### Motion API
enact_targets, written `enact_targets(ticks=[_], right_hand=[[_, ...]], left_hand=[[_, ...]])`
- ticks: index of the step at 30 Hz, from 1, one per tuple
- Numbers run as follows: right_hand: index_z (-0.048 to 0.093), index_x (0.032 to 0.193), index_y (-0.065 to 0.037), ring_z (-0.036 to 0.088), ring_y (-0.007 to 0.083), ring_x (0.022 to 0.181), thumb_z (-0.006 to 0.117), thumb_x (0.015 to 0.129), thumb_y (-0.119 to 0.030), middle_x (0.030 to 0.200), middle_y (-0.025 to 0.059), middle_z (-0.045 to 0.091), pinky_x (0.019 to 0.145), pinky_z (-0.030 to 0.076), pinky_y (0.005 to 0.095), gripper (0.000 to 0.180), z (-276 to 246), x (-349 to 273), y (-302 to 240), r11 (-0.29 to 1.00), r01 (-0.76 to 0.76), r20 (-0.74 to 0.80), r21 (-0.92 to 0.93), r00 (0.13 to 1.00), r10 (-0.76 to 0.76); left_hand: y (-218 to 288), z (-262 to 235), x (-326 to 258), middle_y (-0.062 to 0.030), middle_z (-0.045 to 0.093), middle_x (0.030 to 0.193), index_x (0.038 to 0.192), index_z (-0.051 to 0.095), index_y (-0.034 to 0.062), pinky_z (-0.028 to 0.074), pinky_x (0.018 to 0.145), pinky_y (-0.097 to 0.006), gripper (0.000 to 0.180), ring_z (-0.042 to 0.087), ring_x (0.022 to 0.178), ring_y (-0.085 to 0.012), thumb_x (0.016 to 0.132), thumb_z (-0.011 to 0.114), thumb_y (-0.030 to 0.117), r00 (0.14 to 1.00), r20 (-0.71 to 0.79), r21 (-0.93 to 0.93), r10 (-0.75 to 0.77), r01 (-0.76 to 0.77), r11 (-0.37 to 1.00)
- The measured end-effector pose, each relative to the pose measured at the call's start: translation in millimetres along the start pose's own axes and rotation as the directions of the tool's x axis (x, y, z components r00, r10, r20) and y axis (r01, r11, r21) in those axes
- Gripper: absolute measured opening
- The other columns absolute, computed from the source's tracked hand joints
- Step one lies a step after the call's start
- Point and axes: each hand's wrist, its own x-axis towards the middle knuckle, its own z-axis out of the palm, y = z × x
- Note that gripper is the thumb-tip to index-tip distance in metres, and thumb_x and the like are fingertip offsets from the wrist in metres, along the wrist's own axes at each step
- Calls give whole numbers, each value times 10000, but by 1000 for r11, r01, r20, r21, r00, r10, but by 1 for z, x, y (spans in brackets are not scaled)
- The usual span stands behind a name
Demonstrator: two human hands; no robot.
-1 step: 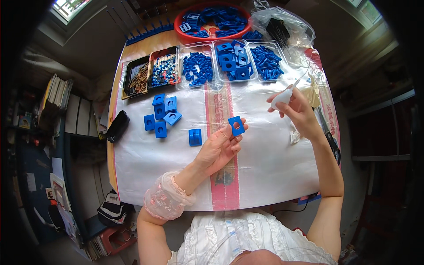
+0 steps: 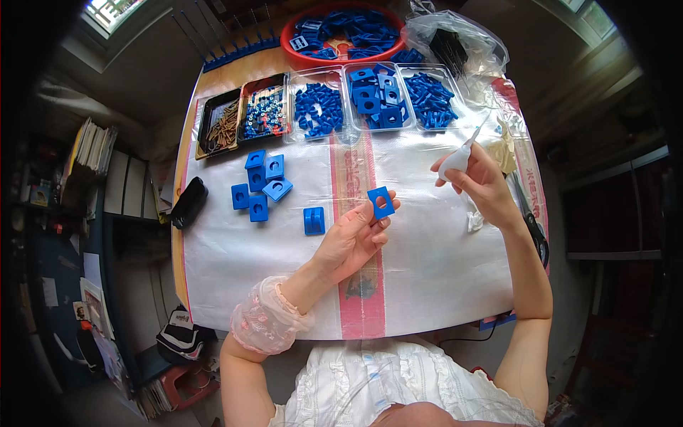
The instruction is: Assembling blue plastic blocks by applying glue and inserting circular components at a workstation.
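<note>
My left hand (image 2: 358,240) pinches a small blue square plastic piece (image 2: 375,207) with a round hole, above the middle of the table. In my right hand (image 2: 482,178), over the right side, is a small white squeeze bottle (image 2: 454,164) whose thin nozzle points up and away from me. The two hands are well apart. Left of my left hand lies a single blue piece (image 2: 314,221) seen on its ridged side. Farther left sits a loose group of several blue holed pieces (image 2: 258,207).
Along the back stand black trays of brass-coloured screws (image 2: 222,127) and tiny mixed parts (image 2: 265,114), beside clear boxes of blue parts (image 2: 318,108). Behind them are a red basin (image 2: 288,48), a plastic bag (image 2: 485,46) and a blue rack (image 2: 242,53). A black case (image 2: 189,203) and scissors (image 2: 535,235) lie near opposite edges.
The white bottle in my right hand has tilted slightly, its nozzle tip a little lower and to the left. My left hand holds the blue piece in the same place.
</note>
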Motion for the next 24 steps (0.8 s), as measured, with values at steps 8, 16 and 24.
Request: enact_targets(ticks=[8,16,24], right_hand=[[589,1067,-79,532,46,667,604,996,-274,870,58,649,568,408,194,207,-16,-12,24,915,41,-141,401,990,17],[546,1053,-135,377,19,560,582,1003,-345,771,-13,530,488,292,179,219,-14,-13,19,845,28,-208,534,973,100],[588,982,-109,312,-12,509,653,965,-290,644,-81,429,450,245,172,192,-7,-15,27,851,5,-215,525,968,126]], left_hand=[[0,-8,2,-43,518,1224,1443,364,3,422,693,-199,562,454,867,-77,1031,502,361,998,43,-34,-40,42,999],[0,-8,1,-25,514,1192,1445,367,4,425,696,-206,522,456,864,-78,1056,453,341,998,45,-8,-48,48,999],[-1,-9,2,-31,524,1201,1437,382,-5,428,692,-207,520,465,857,-77,1056,451,341,998,52,2,-37,37,999]])
